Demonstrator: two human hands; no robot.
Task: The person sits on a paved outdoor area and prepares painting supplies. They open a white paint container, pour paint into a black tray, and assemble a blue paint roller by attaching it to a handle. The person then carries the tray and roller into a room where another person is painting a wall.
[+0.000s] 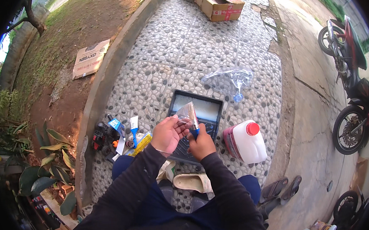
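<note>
My right hand (202,145) grips the blue handle of a paintbrush (195,130) that points up and away from me. A clear plastic wrapper (186,111) surrounds or lies against the brush's bristle end. My left hand (168,133), palm partly turned up, pinches the near-left edge of that plastic between its fingers. Below both hands a black paint tray (219,117) sits on the floor. Its far, deeper end contains a whitish liquid (206,107); my hands hide part of its ribbed slope.
A white jug with a red cap (253,129) stands right of the tray. Crumpled clear plastic (232,79) lies beyond it. On the left are a blue-handled brush (134,133) and a red-and-black toy-like vehicle (102,136). A cardboard box (220,7) is far off; motorcycles (355,127) stand right.
</note>
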